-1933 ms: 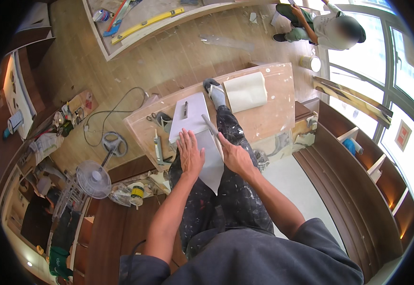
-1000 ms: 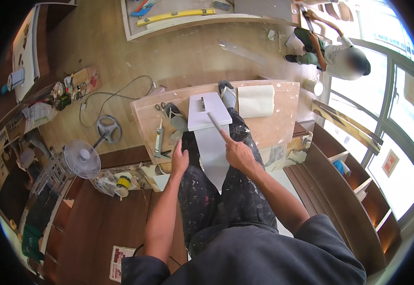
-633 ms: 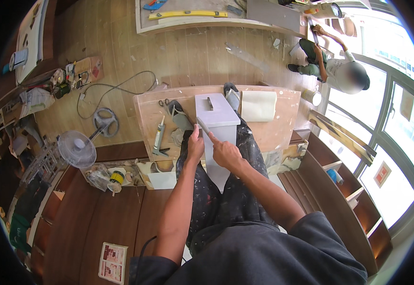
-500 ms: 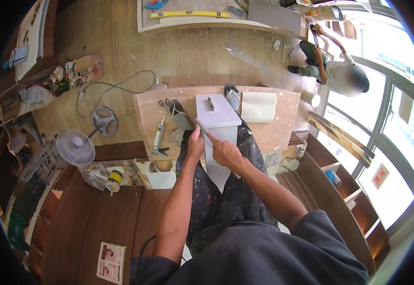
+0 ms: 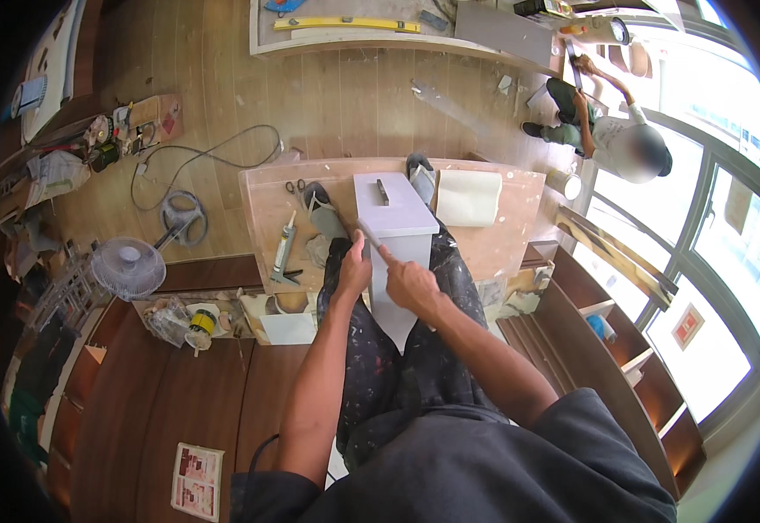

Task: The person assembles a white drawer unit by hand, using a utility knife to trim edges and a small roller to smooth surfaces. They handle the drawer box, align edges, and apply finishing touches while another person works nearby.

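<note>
A light grey drawer (image 5: pixel 390 288) with a wider front panel (image 5: pixel 395 215) and a small dark handle (image 5: pixel 383 192) stands between my knees. At the panel's left edge lies a thin, flat grey bar (image 5: pixel 369 233), like a file; its exact kind does not show. My right hand (image 5: pixel 410 283) is closed round the bar's near end, with the index finger stretched along it. My left hand (image 5: pixel 354 272) is beside the drawer's left side, thumb up against the bar's far part; its other fingers are mostly hidden.
On the board (image 5: pixel 519 196) under my feet are a caulking gun (image 5: pixel 283 248), scissors (image 5: pixel 295 186) and a cream sheet (image 5: pixel 469 198). A fan (image 5: pixel 128 268) stands left, near a looped cable (image 5: pixel 210 155). Another person (image 5: pixel 628 144) works at far right by a bench holding a yellow level (image 5: pixel 347 23).
The whole view has shifted slightly. My hands and the bar keep nearly the same place at the panel's edge. The other person's arms have moved a little.
</note>
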